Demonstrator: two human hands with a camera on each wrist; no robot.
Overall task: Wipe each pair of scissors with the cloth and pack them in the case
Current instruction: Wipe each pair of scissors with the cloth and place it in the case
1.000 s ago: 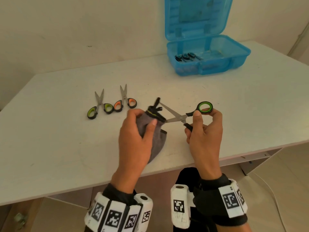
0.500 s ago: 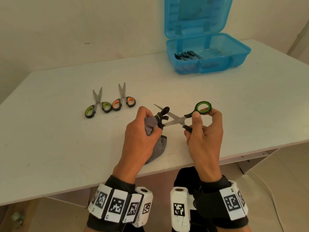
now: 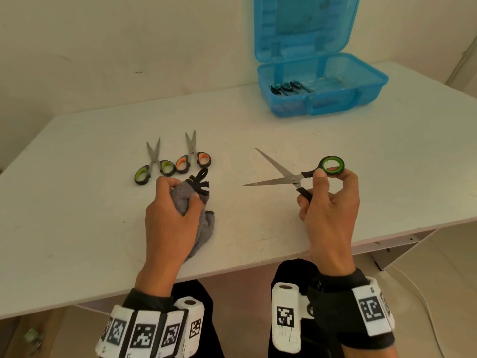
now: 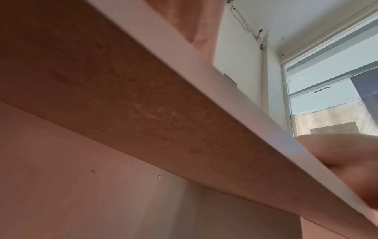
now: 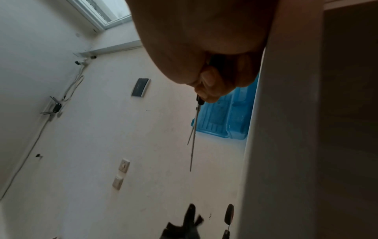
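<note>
We see the right hand (image 3: 329, 202) gripping the green-ringed scissors (image 3: 291, 178) by the handles, thumb pressed on the ringed loop, other fingers curled round the lower black handle. Blades are spread apart, tips pointing left, held above the surface (image 3: 387, 161) and well apart from the cloth. Right wrist view shows the same grip from below: fingers (image 5: 210, 80) closed round the dark handle, blades (image 5: 193, 137) hanging thin and edge-on, blue case (image 5: 223, 119) behind them. Left hand (image 3: 173, 215) is clamped on the grey cloth (image 3: 185, 200), bunched in the fist, black tasselled end sticking out above the knuckles, tail of the cloth trailing down on the surface toward the near edge. Left wrist view gives us only the underside and edge of the surface (image 4: 204, 64) plus a blurred bit of hand (image 4: 347, 158); no cloth visible there. Two more pairs lie flat just beyond the left hand: green-handled scissors (image 3: 153, 164) on the left, orange-handled scissors (image 3: 192, 157) just beside them on the right, both with blades pointing away from us. The blue case (image 3: 322, 99) sits open at the far right of the surface, lid upright against the wall, with packed scissors (image 3: 287, 87) lying at its left side; we can't count them for certain.
</note>
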